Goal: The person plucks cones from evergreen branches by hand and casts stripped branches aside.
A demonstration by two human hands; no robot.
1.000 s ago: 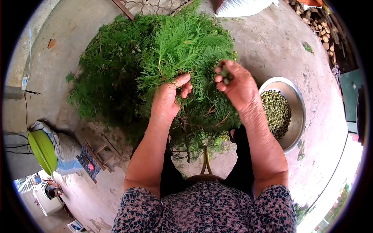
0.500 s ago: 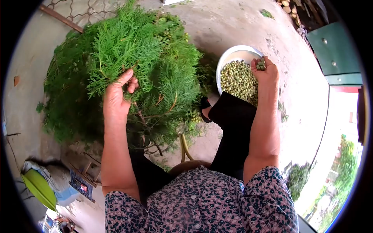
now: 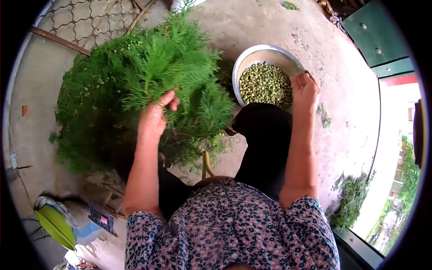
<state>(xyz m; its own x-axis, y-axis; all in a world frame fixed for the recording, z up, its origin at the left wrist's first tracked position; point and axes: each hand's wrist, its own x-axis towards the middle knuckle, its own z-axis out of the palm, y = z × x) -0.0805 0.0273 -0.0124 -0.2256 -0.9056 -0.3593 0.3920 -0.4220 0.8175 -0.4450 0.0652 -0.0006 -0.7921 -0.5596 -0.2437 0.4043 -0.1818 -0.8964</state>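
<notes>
My left hand (image 3: 155, 114) is closed round the stem of a feathery green evergreen branch (image 3: 173, 63), thumb and fingers pinched together. Beneath it spreads a big heap of cut evergreen branches (image 3: 90, 108), dotted with small pale cones. On the right, a metal basin (image 3: 245, 56) is partly filled with small round green cones (image 3: 265, 85). My right hand (image 3: 306, 90) is by the basin's right rim, its fingers curled together. Whatever may be inside that palm is hidden from view.
My dark-trousered knee (image 3: 265, 121) comes up against the basin's near side. A green cabinet (image 3: 380, 40) stands at the upper right. Loose sprigs (image 3: 324, 116) lie on the concrete floor, and a lime-green object (image 3: 54, 225) is at the lower left.
My left hand has shifted right with the branch, which is blurred by motion. My right hand has turned, and the green cones seen in it before no longer show. The view has shifted somewhat.
</notes>
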